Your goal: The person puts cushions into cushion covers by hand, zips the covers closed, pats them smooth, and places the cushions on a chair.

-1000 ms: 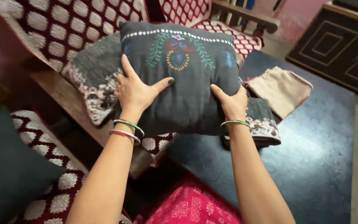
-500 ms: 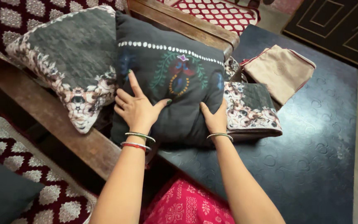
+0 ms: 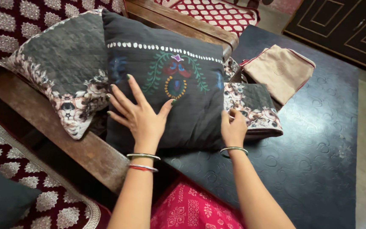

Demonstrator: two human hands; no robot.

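A dark grey cushion with a green, red and blue embroidered motif and a row of white dots leans on the wooden sofa arm. My left hand lies flat on its front, fingers spread. My right hand is at the cushion's lower right edge, fingers loosely curled, beside a folded grey quilted cover with a floral border; whether it pinches the fabric is unclear. Both wrists wear bangles.
A second grey quilted cushion with a floral border leans to the left. A folded beige cloth lies on the dark blue embossed table. Maroon patterned sofa fabric is lower left, a dark door upper right.
The cushion was lowered from mid-air and set down against the sofa arm. My left hand opened flat on it; my right hand slid off its side to the lower right corner.
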